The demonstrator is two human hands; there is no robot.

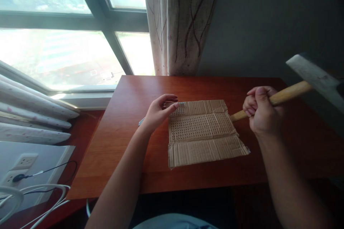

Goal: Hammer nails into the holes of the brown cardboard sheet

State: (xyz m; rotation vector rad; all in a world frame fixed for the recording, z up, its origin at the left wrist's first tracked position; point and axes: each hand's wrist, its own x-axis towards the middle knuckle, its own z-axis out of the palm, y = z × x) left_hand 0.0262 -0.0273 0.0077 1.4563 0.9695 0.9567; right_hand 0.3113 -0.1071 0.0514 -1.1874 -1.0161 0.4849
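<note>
Hands: two, one hammer (309,78), one cardboard (204,132).

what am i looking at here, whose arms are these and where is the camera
There is one picture, taken by a camera worn on a person's head, looking forward and down, so the two bare arms are that person's own. The right hand grips a hammer by its wooden handle, head raised to the right. The left hand touches the far left corner of a flat cardboard sheet full of small holes. It lies on a reddish wooden table beside a window and curtain.
</note>
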